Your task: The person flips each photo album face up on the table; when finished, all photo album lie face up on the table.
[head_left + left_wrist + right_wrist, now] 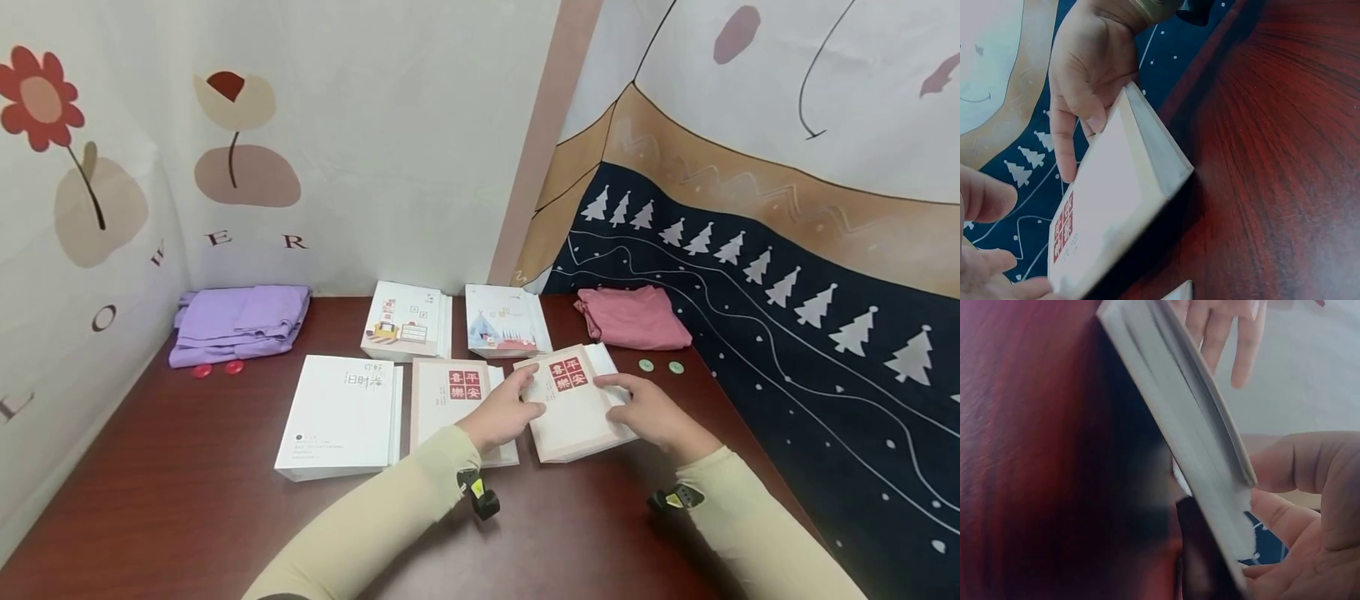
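My two hands hold a pale book with a pink border and a red block of characters on its cover. The left hand pinches its left edge, thumb below and fingers above. My right hand grips the right edge, thumb on the cover. The left wrist view shows the book tilted up off the dark red table, with the right hand at its far edge. In the right wrist view the page edge runs diagonally past my right thumb.
A matching book lies just left, then a white book. Two illustrated books sit behind. Folded purple cloth with red discs is at back left. Pink cloth and green discs are at back right, and hung fabric surrounds the table.
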`<state>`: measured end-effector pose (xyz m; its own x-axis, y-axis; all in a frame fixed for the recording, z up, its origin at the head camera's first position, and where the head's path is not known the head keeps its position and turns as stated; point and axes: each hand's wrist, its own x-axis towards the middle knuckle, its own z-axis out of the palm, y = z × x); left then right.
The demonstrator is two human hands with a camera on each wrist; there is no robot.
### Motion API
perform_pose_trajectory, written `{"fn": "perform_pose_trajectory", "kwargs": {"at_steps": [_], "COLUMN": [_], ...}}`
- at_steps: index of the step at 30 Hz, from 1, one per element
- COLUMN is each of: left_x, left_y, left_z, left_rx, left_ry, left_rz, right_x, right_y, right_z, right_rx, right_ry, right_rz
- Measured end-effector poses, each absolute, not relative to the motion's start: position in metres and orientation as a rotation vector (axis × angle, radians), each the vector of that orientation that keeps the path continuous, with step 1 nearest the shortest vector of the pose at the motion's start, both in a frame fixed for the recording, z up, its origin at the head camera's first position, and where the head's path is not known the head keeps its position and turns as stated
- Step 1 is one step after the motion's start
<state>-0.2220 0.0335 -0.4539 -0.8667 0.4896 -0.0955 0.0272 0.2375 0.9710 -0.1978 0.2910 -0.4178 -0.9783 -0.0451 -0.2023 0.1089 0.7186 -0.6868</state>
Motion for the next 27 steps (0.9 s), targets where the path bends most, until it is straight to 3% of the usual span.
{"fn": "perform_pose_trajectory", "kwargs": {"at_steps": [27], "left_x": [-0.217], "left_y": [0.018], "left_z": [-0.45], "left_rx": [0.404], "left_ry": [2.181], "left_rz": [1.599], "right_x": [-0.205], "right_y": [0.285], "right_z": [-0.441], "right_rx": [0.02], "right_ry": [2.659], "right_rz": [-1.106]}}
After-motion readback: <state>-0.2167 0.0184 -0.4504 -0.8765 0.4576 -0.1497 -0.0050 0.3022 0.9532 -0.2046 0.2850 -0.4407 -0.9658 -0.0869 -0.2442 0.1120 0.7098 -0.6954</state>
